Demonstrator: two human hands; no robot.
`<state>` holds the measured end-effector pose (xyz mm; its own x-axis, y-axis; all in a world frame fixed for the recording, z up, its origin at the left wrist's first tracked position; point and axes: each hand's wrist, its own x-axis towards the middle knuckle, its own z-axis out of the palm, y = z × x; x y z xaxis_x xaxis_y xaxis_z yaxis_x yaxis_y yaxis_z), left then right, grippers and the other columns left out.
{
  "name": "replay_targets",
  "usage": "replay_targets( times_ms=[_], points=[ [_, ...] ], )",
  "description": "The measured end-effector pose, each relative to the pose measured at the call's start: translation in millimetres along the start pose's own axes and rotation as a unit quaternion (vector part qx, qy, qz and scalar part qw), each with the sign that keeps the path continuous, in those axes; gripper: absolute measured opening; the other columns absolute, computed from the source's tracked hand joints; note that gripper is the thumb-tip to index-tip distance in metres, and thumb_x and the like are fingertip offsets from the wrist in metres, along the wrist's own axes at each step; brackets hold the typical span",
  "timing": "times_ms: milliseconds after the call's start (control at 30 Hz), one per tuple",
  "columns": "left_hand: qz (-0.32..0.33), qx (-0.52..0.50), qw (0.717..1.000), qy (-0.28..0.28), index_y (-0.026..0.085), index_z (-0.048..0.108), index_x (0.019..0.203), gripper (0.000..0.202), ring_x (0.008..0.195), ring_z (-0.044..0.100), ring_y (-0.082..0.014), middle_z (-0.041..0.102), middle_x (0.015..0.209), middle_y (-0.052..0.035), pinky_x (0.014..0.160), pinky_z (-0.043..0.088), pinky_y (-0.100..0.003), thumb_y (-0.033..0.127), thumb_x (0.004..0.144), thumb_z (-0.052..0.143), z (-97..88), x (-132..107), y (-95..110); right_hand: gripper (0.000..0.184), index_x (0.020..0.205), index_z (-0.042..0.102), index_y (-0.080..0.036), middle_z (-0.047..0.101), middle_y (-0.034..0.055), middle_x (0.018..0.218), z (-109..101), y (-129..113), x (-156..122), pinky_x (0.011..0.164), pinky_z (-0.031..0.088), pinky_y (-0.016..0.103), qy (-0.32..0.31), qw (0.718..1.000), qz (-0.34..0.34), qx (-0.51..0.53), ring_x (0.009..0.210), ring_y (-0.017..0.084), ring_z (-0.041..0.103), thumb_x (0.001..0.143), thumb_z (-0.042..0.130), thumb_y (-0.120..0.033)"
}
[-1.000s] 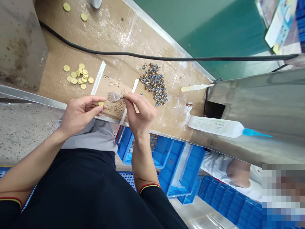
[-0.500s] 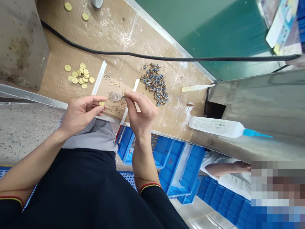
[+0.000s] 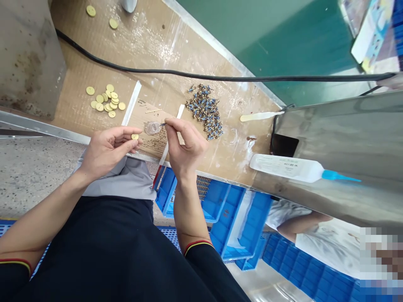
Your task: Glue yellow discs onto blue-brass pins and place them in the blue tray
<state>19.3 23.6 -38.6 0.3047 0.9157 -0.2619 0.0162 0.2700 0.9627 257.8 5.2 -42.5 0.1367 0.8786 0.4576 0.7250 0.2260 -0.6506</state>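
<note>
While the left hand (image 3: pixel 108 151) grips a yellow disc (image 3: pixel 135 136), the right hand (image 3: pixel 188 144) pinches a small part (image 3: pixel 163 124) at three o'clock of the clear cup (image 3: pixel 153 128), which a sideways nudge could tip.

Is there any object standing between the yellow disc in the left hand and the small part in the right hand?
Yes, a small clear container is between the yellow disc in the left hand and the small part in the right hand. The part is at the container's edge; I cannot tell whether they touch.
</note>
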Motion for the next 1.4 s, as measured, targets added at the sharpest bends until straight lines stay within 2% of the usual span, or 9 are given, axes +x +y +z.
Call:
replay_targets(
  times_ms=[200, 333, 467, 600, 767, 1167, 1267, 1333, 1400],
  points=[
    [-0.002, 0.010, 1.000, 0.003, 0.022, 0.091, 0.135, 0.040, 0.091, 0.090, -0.0220, 0.093, 0.110, -0.0093, 0.092, 0.078, -0.034, 0.047, 0.103, 0.095, 0.3, 0, 3, 0.022, 0.120, 0.089, -0.032, 0.092, 0.0040, 0.118, 2, 0, 6, 0.106, 0.073, 0.046, -0.017, 1.000, 0.015, 0.005, 0.112, 0.024, 0.089, 0.119, 0.066, -0.032],
    [-0.001, -0.002, 1.000, 0.005, 0.022, 0.090, 0.135, 0.039, 0.090, 0.090, -0.0215, 0.093, 0.111, -0.0091, 0.090, 0.078, -0.034, 0.045, 0.104, 0.093, 1.3, 0, 3, 0.022, 0.118, 0.088, -0.032, 0.091, 0.0024, 0.111, -1, -5, 6, 0.098, 0.074, 0.043, 0.033, 0.999, -0.003, -0.016, 0.105, 0.022, 0.088, 0.119, 0.066, -0.032],
    [-0.012, -0.044, 0.999, 0.009, 0.022, 0.090, 0.136, 0.038, 0.090, 0.089, -0.0202, 0.093, 0.113, -0.0088, 0.088, 0.078, -0.032, 0.041, 0.103, 0.094, 6.1, -5, 5, 0.015, 0.126, 0.084, -0.033, 0.088, 0.0002, 0.107, -2, -18, -5, 0.088, 0.075, 0.039, 0.066, 0.990, 0.081, 0.098, 0.092, 0.019, 0.087, 0.117, 0.072, -0.036],
    [-0.033, -0.077, 0.997, 0.003, 0.022, 0.091, 0.133, 0.038, 0.084, 0.089, -0.0199, 0.093, 0.113, -0.0096, 0.082, 0.077, -0.030, 0.042, 0.101, 0.097, 12.5, -12, 17, 0.019, 0.124, 0.081, -0.031, 0.087, -0.0012, 0.096, 0, -25, -21, 0.073, 0.075, 0.032, 0.018, 0.932, 0.224, 0.285, 0.080, 0.017, 0.085, 0.112, 0.077, -0.046],
    [-0.052, -0.112, 0.992, -0.028, 0.022, 0.092, 0.130, 0.042, 0.078, 0.087, -0.0198, 0.093, 0.117, -0.0105, 0.081, 0.077, -0.033, 0.047, 0.097, 0.101, 17.6, -17, 28, 0.033, 0.119, 0.081, -0.029, 0.091, 0.0018, 0.104, 0, -26, -30, 0.067, 0.074, 0.029, -0.039, 0.842, 0.359, 0.400, 0.081, 0.017, 0.086, 0.102, 0.087, -0.056],
    [-0.039, -0.147, 0.988, -0.033, 0.022, 0.092, 0.133, 0.036, 0.095, 0.092, -0.0237, 0.093, 0.120, -0.0123, 0.082, 0.077, -0.031, 0.042, 0.103, 0.097, 22.2, -21, 23, 0.034, 0.101, 0.089, -0.030, 0.090, -0.0040, 0.091, -5, -50, -14, 0.067, 0.073, 0.020, -0.017, 0.726, 0.448, 0.522, 0.070, 0.011, 0.082, 0.082, 0.109, -0.049],
    [-0.032, -0.139, 0.989, -0.029, 0.024, 0.093, 0.132, 0.035, 0.091, 0.091, -0.0220, 0.093, 0.118, -0.0107, 0.082, 0.077, -0.030, 0.042, 0.102, 0.098, 21.8, -21, 23, 0.032, 0.101, 0.089, -0.031, 0.090, -0.0051, 0.090, -5, -51, -16, 0.065, 0.072, 0.019, -0.014, 0.736, 0.428, 0.524, 0.068, 0.010, 0.082, 0.083, 0.109, -0.048],
    [-0.025, -0.119, 0.992, -0.024, 0.025, 0.093, 0.132, 0.034, 0.082, 0.089, -0.0191, 0.094, 0.114, -0.0086, 0.081, 0.077, -0.029, 0.040, 0.102, 0.099, 21.6, -22, 25, 0.027, 0.105, 0.089, -0.032, 0.089, -0.0057, 0.091, -6, -51, -19, 0.070, 0.075, 0.022, 0.001, 0.777, 0.387, 0.496, 0.072, 0.011, 0.084, 0.090, 0.105, -0.048],
    [-0.016, -0.083, 0.996, -0.016, 0.026, 0.093, 0.132, 0.032, 0.077, 0.087, -0.0172, 0.093, 0.108, -0.0063, 0.081, 0.077, -0.028, 0.038, 0.103, 0.098, 21.8, -24, 27, 0.019, 0.111, 0.089, -0.034, 0.090, -0.0052, 0.096, -9, -53, -24, 0.081, 0.078, 0.028, 0.020, 0.841, 0.326, 0.432, 0.081, 0.014, 0.088, 0.098, 0.099, -0.044]
  ],
)
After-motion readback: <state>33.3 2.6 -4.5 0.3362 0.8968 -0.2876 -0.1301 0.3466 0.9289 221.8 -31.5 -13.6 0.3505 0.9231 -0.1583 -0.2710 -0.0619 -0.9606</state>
